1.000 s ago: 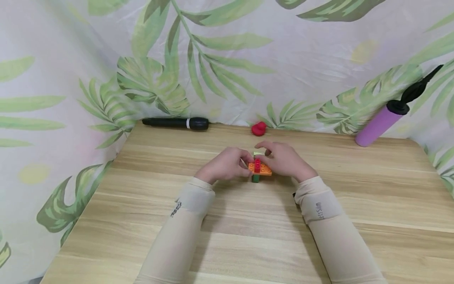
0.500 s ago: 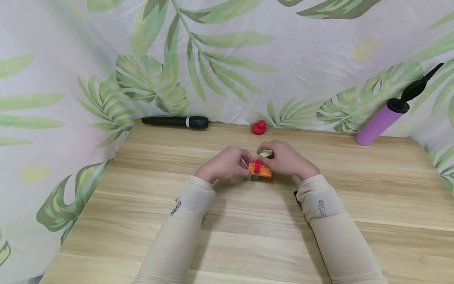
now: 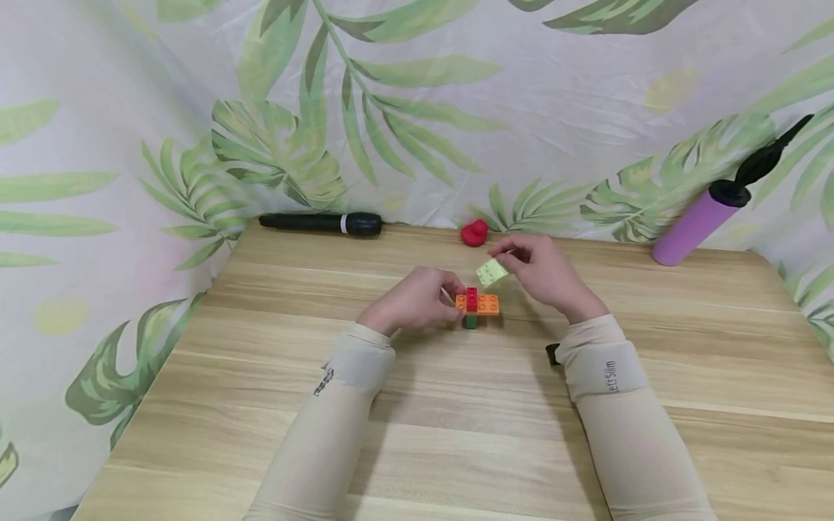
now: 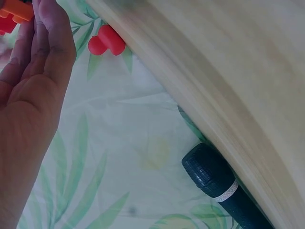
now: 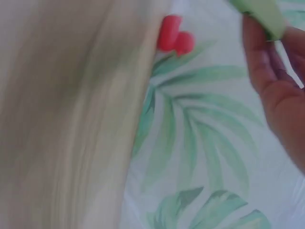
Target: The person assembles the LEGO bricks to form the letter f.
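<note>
In the head view my left hand (image 3: 420,298) pinches the left end of an orange building brick (image 3: 489,304). Across that brick sits a red brick (image 3: 472,299), and below it shows a green brick (image 3: 470,321). A light green building brick (image 3: 491,272) is pinched between the thumb and fingers of my right hand (image 3: 544,271), apart from the orange one and farther back. The right wrist view shows the light green brick (image 5: 264,16) at the fingertips. Only a corner of the orange brick (image 4: 19,10) enters the left wrist view.
Along the table's back edge lie a black microphone (image 3: 321,224) at the left and a red rubber duck (image 3: 474,232) in the middle. A purple hand pump (image 3: 693,226) with a black top leans at the back right. Leaf-printed cloth hangs behind the wooden table (image 3: 449,449).
My right hand has lifted the light green brick off the stack, moving it back and to the right. The left hand stays nearly in place, and the orange brick has turned slightly.
</note>
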Action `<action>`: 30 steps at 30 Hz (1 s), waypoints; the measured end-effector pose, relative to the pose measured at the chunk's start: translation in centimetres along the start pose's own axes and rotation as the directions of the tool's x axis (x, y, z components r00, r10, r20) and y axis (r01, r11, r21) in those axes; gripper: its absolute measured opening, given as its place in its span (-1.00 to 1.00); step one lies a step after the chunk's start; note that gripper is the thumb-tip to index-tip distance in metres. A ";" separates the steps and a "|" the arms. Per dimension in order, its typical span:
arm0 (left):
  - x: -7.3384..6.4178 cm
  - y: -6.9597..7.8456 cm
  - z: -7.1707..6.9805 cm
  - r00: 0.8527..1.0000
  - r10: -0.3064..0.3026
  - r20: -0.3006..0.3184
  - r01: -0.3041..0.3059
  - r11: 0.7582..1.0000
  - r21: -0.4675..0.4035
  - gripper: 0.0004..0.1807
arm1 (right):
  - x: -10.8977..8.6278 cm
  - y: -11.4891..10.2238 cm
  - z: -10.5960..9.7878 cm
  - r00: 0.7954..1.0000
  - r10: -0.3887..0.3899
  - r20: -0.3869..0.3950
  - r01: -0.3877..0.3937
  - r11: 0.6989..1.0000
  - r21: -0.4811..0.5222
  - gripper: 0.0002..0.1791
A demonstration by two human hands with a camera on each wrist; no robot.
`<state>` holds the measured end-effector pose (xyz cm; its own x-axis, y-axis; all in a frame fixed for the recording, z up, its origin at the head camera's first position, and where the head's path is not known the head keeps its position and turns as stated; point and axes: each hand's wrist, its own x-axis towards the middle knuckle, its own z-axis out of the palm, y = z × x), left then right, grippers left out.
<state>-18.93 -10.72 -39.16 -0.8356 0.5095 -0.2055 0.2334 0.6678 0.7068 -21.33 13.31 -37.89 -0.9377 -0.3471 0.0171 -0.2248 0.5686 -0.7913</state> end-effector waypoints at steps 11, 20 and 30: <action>0.0 -0.1 0.0 1.000 0.009 -0.008 -0.009 1.000 0.018 -0.73 | -0.3 -0.7 -0.5 0.972 0.080 0.220 -0.134 0.960 0.245 -0.67; 0.0 0.0 0.1 1.000 0.005 -0.019 -0.004 1.000 0.029 -0.70 | -0.6 -0.6 -0.6 0.968 0.010 0.250 -0.033 0.995 0.090 -0.57; 0.1 0.0 0.2 0.999 0.030 -0.023 -0.029 0.999 0.031 -0.72 | -0.6 -0.9 0.1 0.971 -0.083 0.225 0.081 0.997 0.020 -0.66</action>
<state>-18.89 -10.58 -39.34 -0.8392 0.5170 -0.1688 0.2731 0.6690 0.6913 -20.56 12.91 -37.30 -0.8317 -0.5524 -0.0553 -0.2948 0.5239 -0.7991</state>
